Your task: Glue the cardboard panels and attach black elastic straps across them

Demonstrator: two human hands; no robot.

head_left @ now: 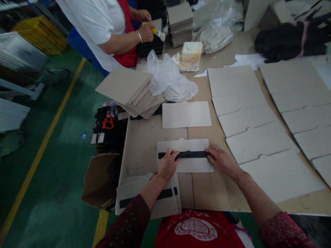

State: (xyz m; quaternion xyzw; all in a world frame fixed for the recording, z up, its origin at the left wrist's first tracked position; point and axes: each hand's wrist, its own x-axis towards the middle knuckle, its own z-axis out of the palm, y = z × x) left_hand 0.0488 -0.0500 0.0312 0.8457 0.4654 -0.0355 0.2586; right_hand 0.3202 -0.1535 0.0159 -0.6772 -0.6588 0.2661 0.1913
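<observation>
A light grey board [184,167] with rounded corners and a small tab on its far edge lies flat before me. Across its middle runs a black strip [192,154]. My left hand [168,163] rests on the strip's left part, thumb and fingers bent against it. At the other end, my right hand [219,158] pinches the strip near the board's right edge. Just beyond lies a bare grey board [186,114]. Under my left forearm sits a small pile of boards [147,208] with black strips across them.
Overlapping rows of grey boards [250,127] cover the table's right side. A stack of boards [126,86] and crumpled plastic [170,77] stand at the far left. A co-worker [103,34] holds a yellow-handled brush [156,32]. An open cardboard box [99,179] is beside the table.
</observation>
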